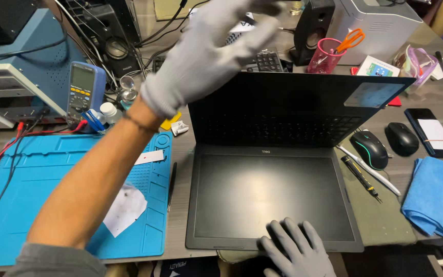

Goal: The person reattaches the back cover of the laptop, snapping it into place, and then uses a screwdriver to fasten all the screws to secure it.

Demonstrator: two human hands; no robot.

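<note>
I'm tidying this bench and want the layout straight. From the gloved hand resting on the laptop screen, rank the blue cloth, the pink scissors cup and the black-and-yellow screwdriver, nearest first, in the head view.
From the right hand:
1. Black-and-yellow screwdriver, just right of the laptop, nearest.
2. Blue cloth, farther right at the table edge.
3. Pink scissors cup, far back behind the laptop.

Two gloved hands are in view, the left hand [216, 51] and the right hand [296, 249]. There is one open laptop [278, 169], one blue repair mat [52, 190], one multimeter [84, 90], two computer mice, one with a green stripe [369, 149] and one plain black [402, 138], one precision screwdriver [361, 178], one blue cloth [437, 197], one black speaker [311, 28] and one pink cup [323, 56] holding one pair of orange scissors [350, 40].
</note>
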